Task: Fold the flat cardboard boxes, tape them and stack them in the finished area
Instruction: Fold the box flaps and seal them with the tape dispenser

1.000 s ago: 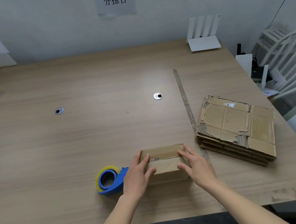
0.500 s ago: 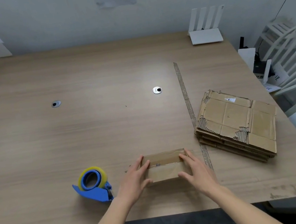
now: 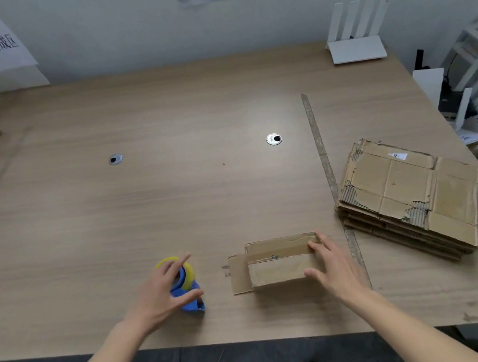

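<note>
Taping step in hand. Small folded brown cardboard box [image 3: 282, 261] at six o'clock on the pale wooden bench [image 3: 173, 195], one side flap lying open. Right hand [image 3: 331, 266] steadying it, fingers spread. Left hand [image 3: 161, 291] spread over the blue-and-yellow tape dispenser [image 3: 186, 285], not yet gripping. Next: closing round the dispenser, tucking the flap, taping the seam.
</note>
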### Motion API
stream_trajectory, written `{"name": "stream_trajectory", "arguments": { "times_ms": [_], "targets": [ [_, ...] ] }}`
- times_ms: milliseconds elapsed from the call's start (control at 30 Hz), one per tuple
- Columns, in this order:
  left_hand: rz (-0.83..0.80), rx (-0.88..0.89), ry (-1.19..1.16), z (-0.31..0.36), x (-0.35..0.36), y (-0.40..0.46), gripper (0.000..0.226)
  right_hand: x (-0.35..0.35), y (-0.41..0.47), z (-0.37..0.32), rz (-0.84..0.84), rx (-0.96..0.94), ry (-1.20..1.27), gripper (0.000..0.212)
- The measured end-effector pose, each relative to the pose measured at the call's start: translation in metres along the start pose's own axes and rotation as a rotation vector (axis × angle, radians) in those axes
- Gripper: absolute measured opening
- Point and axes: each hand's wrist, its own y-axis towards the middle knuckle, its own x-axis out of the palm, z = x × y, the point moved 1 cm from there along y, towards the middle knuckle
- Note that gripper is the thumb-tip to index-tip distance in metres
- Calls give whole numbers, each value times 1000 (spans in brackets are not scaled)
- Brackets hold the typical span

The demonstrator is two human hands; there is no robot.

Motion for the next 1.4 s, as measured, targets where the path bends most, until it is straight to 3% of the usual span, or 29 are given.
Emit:
{"name": "stream_trajectory", "arguments": {
  "times_ms": [133, 267, 433, 567, 800, 1067, 1200, 1400],
  "targets": [
    [-179, 38, 267, -37, -3, -26, 106, -4, 1, -1, -2, -4, -37, 76],
    [9, 173, 485, -43, 25, -16, 114, -4, 2, -1, -7, -2, -47, 75],
    [17, 143, 374, -28, 47, -10, 114, -3, 0, -2, -3, -15, -50, 75],
    [-24, 110, 195, -8, 27, -7, 74, -5, -1, -4, 6, -28, -81, 76],
    [-5, 161, -174, 70, -23, 16, 59, -6, 4, -8, -27, -259, -28, 62],
    [-153, 302, -44, 180, -11, 63, 52, -6, 17, 9, -140, -209, 426, 58],
    [-216, 290, 44, 193, 7, 80, 53, -9, 19, 14, -241, -46, 790, 40],
    [-288, 280, 122, 204, 9, 100, 55, -22, 24, 18, -459, 4, 959, 31]
  ]
}}
